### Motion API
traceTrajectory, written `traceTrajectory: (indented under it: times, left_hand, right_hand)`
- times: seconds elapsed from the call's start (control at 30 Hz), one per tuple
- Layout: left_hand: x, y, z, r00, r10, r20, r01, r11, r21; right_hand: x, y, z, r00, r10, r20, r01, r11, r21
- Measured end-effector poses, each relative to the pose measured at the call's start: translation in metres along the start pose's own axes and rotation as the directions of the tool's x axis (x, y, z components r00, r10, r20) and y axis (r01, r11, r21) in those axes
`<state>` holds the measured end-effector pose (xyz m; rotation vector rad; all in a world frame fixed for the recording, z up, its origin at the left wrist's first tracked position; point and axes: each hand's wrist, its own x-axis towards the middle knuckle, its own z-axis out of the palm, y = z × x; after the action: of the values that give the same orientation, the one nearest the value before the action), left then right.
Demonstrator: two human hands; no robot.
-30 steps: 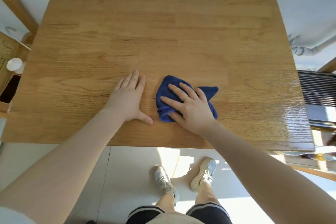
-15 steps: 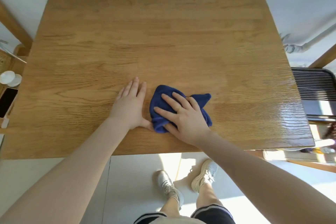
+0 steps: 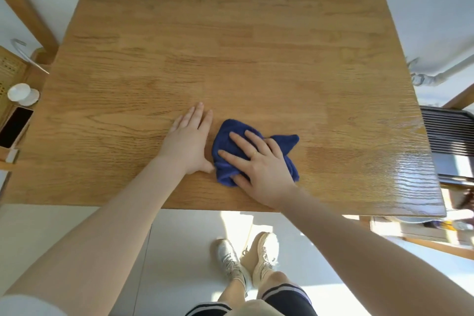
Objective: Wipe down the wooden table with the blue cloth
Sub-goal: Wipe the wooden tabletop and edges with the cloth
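Mid-wipe, the right hand [image 3: 259,161] pressed spread fingers on the blue cloth [image 3: 287,141]; left hand [image 3: 189,141] lay flat on the wooden table [image 3: 256,46], whose far side probably needed sweeping next.

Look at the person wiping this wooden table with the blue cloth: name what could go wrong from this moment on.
1. The blue cloth is bunched under the right hand, so each stroke may cover only a narrow strip and leave streaks.
2. Both hands work near the table's front edge; the far half could get missed.
3. The left hand lies flat right beside the cloth, so it might block a leftward stroke or smudge wiped wood.
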<state>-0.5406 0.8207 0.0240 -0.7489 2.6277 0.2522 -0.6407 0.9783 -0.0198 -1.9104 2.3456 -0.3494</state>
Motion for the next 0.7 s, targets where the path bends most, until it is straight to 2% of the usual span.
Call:
traceTrajectory:
  times: [0.1, 0.23, 0.33, 0.43, 0.6, 0.7]
  left_hand:
    - [-0.001, 0.000, 0.000, 1.000, -0.007, 0.004, 0.007, 1.000, 0.003]
    - [-0.003, 0.001, 0.000, 0.997, -0.067, -0.026, 0.069, 0.996, 0.054]
    - [-0.014, 0.006, 0.003, 0.984, -0.153, -0.093, 0.157, 0.987, 0.032]
    - [-0.025, 0.008, 0.004, 0.984, -0.163, -0.071, 0.161, 0.987, -0.028]
    - [-0.052, -0.017, 0.004, 0.996, -0.041, 0.084, 0.046, 0.997, -0.054]
    - [-0.068, -0.031, 0.009, 0.988, -0.094, 0.123, 0.097, 0.995, -0.015]
  right_hand:
    - [0.016, 0.017, -0.005, 0.999, -0.037, 0.029, 0.038, 0.999, -0.018]
    - [0.069, 0.033, -0.011, 0.975, 0.213, 0.060, -0.212, 0.977, -0.036]
    - [0.076, 0.029, -0.007, 0.964, 0.259, 0.053, -0.256, 0.965, -0.059]
    - [0.050, 0.019, -0.007, 0.990, 0.138, 0.039, -0.136, 0.990, -0.045]
    - [-0.016, -0.002, -0.003, 0.991, -0.128, 0.049, 0.128, 0.992, 0.003]
    - [-0.014, 0.003, -0.004, 0.966, -0.243, 0.092, 0.241, 0.970, 0.032]
